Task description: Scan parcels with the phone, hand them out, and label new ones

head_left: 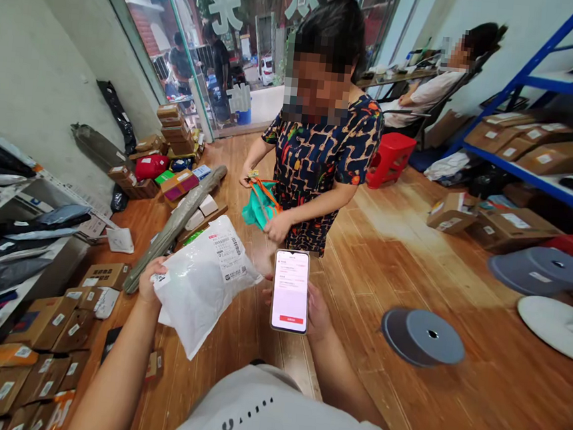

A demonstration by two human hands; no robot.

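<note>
My left hand (151, 281) grips the left edge of a white plastic mailer bag (199, 294), which has a printed shipping label at its upper right. My right hand (318, 315) is wrapped round a smartphone (291, 296); its lit screen faces me, with lines of text and a red button near the bottom. The phone is upright, just right of the bag. Opposite me stands a person in a dark patterned dress (316, 157), whose two hands hold a teal and orange bag (261, 203).
Many parcels (46, 328) and a shelf of bagged packages (18, 238) line the left. A long wrapped roll (178, 225) lies on the floor. At right are grey round bases (426, 338), a blue shelf (536, 170), a red stool (392, 158) and another seated person (438, 88).
</note>
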